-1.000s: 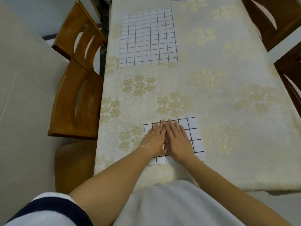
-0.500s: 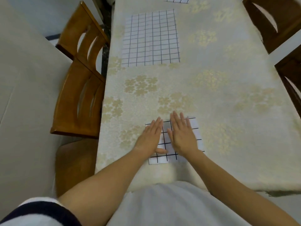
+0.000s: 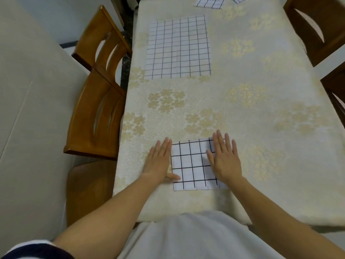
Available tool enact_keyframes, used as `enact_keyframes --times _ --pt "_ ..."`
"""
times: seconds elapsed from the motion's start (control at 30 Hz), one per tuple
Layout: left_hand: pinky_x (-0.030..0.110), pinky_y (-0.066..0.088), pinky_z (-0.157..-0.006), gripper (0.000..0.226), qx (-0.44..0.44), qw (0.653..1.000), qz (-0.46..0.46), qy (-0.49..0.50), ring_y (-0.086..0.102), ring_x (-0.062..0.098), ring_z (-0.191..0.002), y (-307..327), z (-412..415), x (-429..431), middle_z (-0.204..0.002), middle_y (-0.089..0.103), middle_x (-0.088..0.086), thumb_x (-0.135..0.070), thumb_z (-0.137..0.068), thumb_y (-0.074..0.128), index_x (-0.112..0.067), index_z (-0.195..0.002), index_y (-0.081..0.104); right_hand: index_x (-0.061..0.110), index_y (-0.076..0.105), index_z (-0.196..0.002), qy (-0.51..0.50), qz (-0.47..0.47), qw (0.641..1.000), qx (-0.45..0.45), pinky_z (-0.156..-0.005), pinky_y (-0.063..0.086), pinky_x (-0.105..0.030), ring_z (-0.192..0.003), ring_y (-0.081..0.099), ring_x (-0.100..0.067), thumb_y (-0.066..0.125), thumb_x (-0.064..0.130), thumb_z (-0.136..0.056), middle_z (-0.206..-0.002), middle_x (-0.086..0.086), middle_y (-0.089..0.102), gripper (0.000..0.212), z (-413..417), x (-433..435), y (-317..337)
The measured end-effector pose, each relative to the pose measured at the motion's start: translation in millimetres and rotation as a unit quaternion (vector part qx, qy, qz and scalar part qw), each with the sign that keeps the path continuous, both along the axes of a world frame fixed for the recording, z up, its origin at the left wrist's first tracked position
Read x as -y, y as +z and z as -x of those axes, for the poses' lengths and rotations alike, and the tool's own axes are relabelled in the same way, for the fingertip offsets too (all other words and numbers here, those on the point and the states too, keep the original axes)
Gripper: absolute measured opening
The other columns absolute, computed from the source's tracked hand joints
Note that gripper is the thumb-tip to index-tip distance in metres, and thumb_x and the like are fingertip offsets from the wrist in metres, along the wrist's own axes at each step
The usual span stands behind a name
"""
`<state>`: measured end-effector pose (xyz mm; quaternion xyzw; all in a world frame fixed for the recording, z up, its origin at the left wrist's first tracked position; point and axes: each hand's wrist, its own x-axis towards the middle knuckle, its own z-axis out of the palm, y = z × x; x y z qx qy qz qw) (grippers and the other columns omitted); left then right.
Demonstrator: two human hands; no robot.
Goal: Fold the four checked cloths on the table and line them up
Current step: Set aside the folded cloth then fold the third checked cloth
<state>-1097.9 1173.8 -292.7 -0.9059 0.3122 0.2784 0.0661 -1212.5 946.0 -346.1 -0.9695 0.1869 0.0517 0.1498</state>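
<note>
Counter [image 3: 261, 109] under a pale flowered cover stretches away beyond both hands. Well ahead of the left hand lies a spread checked cloth [image 3: 178, 47], flat and unfolded. Farther off still, a partly seen checked cloth [image 3: 209, 1] shows at the far end. Between the hands sits the folded checked cloth [image 3: 193, 165]. The right hand [image 3: 225, 159] lies flat on its right side, fingers straight, gripping nothing. The left hand [image 3: 159, 161] lies flat on the counter along its left edge, with the thumb touching the cloth.
</note>
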Motion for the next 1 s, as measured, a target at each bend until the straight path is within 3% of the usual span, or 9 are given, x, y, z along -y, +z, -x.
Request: enact_keyframes --times 0.1,0.2,0.4,0.8,0.93,1.0 --pt "0.041 -0.008 -0.125 0.126 0.026 0.997 0.036 -0.058 -0.026 0.025 -0.15 2 9 26 -0.161 -0.032 0.004 -0.076 -0.081 0.054 -0.011 -0.155 -0.024 0.016 0.001 -0.16 0.062 -0.024 0.997 0.043 -0.124 -0.002 -0.043 -0.154 -0.007 -0.024 0.014 0.048 -0.106 -0.167 0.0 -0.006 0.064 -17 -33 10" --pt "0.04 -0.004 -0.126 0.123 -0.022 0.997 0.01 -0.072 -0.02 0.025 -0.153 -8 17 36 -0.163 -0.029 0.004 -0.069 -0.084 0.06 -0.01 -0.156 -0.021 0.015 0.004 -0.16 0.108 -0.038 0.993 0.007 -0.123 -0.003 -0.043 -0.155 -0.005 -0.024 0.007 0.049 -0.104 -0.167 0.0 -0.004 0.065 -22 -54 2" --pt "0.049 -0.006 -0.124 0.133 0.008 0.995 -0.073 -0.065 -0.028 0.018 -0.15 -15 14 5 -0.157 -0.041 -0.007 -0.08 -0.076 0.057 -0.02 -0.148 -0.037 0.024 -0.019 -0.156 0.052 0.011 0.997 -0.054 -0.123 -0.011 -0.046 -0.15 -0.026 -0.021 0.002 0.063 -0.101 -0.163 0.008 -0.024 0.071 -5 -19 -10" --pt "0.059 -0.009 -0.12 0.139 0.038 0.984 -0.169 -0.035 -0.024 0.034 -0.15 -4 20 14 -0.154 -0.046 -0.003 -0.086 -0.072 0.055 -0.016 -0.145 -0.042 0.025 -0.021 -0.156 0.026 0.014 0.998 -0.058 -0.123 -0.012 -0.047 -0.15 -0.026 -0.02 0.001 0.064 -0.101 -0.164 0.006 -0.023 0.071 -3 -11 -7" --pt "0.055 -0.007 -0.123 0.134 0.06 0.989 -0.124 -0.054 -0.027 0.03 -0.149 -5 22 6 -0.156 -0.042 0.003 -0.085 -0.076 0.05 -0.011 -0.149 -0.035 0.025 -0.022 -0.155 0.027 0.017 0.998 -0.055 -0.123 -0.013 -0.047 -0.15 -0.027 -0.02 0.001 0.063 -0.101 -0.163 0.006 -0.025 0.07 -4 -11 -8" --pt "0.049 -0.007 -0.124 0.119 0.045 0.991 -0.083 -0.091 -0.027 0.025 -0.149 -3 26 -3 -0.156 -0.04 0.002 -0.077 -0.087 0.045 -0.012 -0.151 -0.031 0.024 -0.02 -0.156 0.029 0.022 0.998 -0.052 -0.123 -0.012 -0.047 -0.15 -0.025 -0.02 0.001 0.063 -0.101 -0.164 0.006 -0.023 0.071 -4 -10 -9"
